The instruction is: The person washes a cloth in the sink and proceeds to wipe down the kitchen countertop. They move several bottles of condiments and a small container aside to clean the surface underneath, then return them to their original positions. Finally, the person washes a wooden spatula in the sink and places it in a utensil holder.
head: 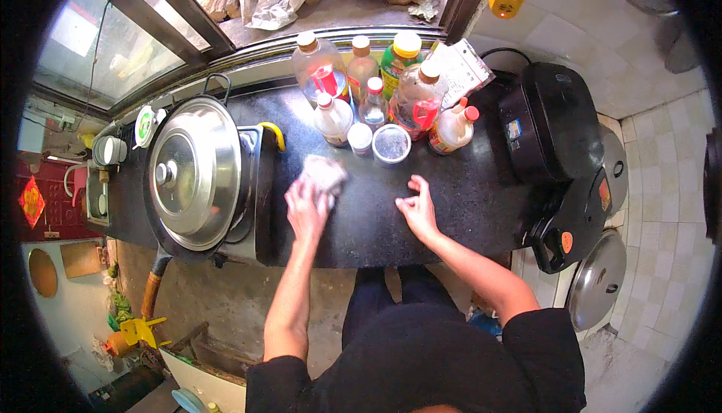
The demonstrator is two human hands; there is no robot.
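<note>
My left hand grips a pale, crumpled cloth against the black countertop; the cloth is blurred. My right hand hovers over or rests on the counter with curled, parted fingers and holds nothing. Just beyond it stands a small round tub with a clear lid. A white-capped jar is beside the tub. Behind them cluster several condiment bottles, among them a large clear bottle, a green bottle with a yellow cap and a red-capped bottle.
A wok with a domed metal lid sits on a stove at left, its wooden handle jutting past the counter's edge. A black appliance stands at right, near a large metal lid. A window frame runs behind the bottles.
</note>
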